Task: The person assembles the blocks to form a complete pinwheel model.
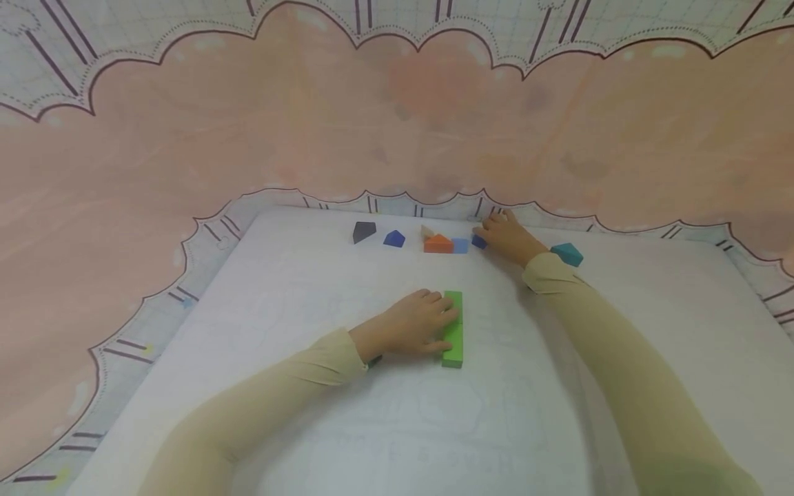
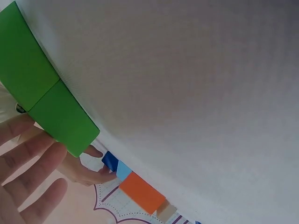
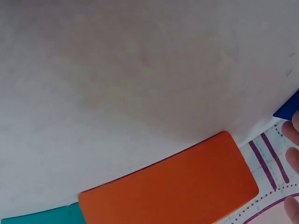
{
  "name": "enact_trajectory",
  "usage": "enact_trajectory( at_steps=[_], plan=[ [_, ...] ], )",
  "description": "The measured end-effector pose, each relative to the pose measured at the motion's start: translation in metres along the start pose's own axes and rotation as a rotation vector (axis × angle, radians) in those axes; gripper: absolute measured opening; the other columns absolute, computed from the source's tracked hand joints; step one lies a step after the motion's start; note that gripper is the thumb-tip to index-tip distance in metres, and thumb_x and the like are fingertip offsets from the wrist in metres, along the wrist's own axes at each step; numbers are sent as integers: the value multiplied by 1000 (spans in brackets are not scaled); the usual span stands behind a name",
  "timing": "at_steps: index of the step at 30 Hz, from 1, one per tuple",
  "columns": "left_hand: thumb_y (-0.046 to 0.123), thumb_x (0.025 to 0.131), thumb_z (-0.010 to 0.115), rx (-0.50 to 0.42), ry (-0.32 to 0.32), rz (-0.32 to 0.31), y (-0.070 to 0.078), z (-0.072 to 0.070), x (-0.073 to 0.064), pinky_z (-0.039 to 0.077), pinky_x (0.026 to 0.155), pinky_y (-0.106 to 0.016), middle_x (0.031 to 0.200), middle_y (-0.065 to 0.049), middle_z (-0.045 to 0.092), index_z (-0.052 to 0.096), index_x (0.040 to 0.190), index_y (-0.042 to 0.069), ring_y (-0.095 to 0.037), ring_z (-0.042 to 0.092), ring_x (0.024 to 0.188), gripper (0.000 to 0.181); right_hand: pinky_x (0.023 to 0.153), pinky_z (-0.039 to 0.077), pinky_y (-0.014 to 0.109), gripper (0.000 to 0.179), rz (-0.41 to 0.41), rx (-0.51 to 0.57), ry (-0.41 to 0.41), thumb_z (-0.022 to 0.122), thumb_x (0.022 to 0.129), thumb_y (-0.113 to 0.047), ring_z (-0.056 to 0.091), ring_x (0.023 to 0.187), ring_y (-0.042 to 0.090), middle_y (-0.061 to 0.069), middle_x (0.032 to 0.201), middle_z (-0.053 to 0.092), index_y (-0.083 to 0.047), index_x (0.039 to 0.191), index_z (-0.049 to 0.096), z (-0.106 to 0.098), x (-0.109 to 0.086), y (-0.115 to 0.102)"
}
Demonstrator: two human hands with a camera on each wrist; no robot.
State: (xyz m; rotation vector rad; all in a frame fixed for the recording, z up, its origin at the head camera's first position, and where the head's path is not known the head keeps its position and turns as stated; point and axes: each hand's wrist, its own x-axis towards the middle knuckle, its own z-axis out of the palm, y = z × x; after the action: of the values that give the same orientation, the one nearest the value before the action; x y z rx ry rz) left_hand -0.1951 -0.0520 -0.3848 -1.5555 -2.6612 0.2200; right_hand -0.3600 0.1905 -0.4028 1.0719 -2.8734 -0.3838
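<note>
Two green blocks (image 1: pixel 453 337) lie end to end on the white tabletop. My left hand (image 1: pixel 412 322) rests at their left side, fingers touching them; in the left wrist view the fingers (image 2: pixel 35 182) look fairly straight. Farther off, my right hand (image 1: pixel 510 238) reaches to the back edge and pinches a dark blue block (image 1: pixel 479 242) between thumb and finger. Beside that block are a light blue block (image 1: pixel 460 246) and an orange block (image 1: pixel 438 244). Another orange block (image 3: pixel 168 182) appears in the right wrist view, near my right fingers (image 3: pixel 292 158).
Along the back edge stand a dark grey block (image 1: pixel 364 232), a blue five-sided block (image 1: pixel 394 239) and a beige piece (image 1: pixel 426 232). A teal block (image 1: pixel 567 254) sits by my right wrist. Patterned cloth (image 1: pixel 372 124) lies beyond the table edge (image 1: pixel 322 209).
</note>
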Motion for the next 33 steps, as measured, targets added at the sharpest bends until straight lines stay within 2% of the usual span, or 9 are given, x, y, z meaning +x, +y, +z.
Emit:
enact_trajectory(
  at_steps=[10, 15, 22, 29, 33],
  plan=[
    [52, 92, 48, -31, -12, -11, 1, 1, 1, 44, 89, -31, 107, 1, 54, 52, 121, 15, -13, 51, 94, 47, 109, 24, 61, 40, -2, -31, 9, 53, 89, 4, 42, 128, 41, 24, 130, 52, -5, 127, 51, -7, -14, 0],
    [51, 92, 49, -42, -12, -19, 1, 2, 0, 44, 89, -31, 109, 1, 54, 52, 122, 15, -13, 52, 95, 48, 108, 27, 59, 37, -5, -70, 37, 57, 87, 2, 47, 123, 38, 21, 124, 57, -4, 123, 51, -13, -21, -2],
    [51, 92, 49, -49, -21, -26, 1, 2, 0, 44, 90, -31, 111, 1, 54, 51, 124, 15, -13, 52, 97, 48, 106, 28, 60, 38, -8, -50, 70, 70, 81, -15, 52, 113, 37, 18, 111, 64, -6, 114, 55, -19, -30, -5],
    [51, 92, 49, -66, -33, -37, 1, 4, 0, 44, 91, -32, 111, 0, 54, 51, 124, 15, -13, 52, 98, 48, 103, 31, 60, 34, -37, -33, 119, 72, 80, -15, 56, 104, 35, 16, 102, 66, -7, 109, 57, -17, -38, -5],
    [51, 92, 49, -73, -36, -39, 0, 4, 0, 44, 92, -32, 112, 0, 54, 51, 125, 15, -13, 53, 100, 49, 102, 31, 60, 35, -26, -33, 125, 69, 83, -16, 56, 105, 35, 16, 104, 66, -6, 114, 55, -14, -41, -3]
  ],
)
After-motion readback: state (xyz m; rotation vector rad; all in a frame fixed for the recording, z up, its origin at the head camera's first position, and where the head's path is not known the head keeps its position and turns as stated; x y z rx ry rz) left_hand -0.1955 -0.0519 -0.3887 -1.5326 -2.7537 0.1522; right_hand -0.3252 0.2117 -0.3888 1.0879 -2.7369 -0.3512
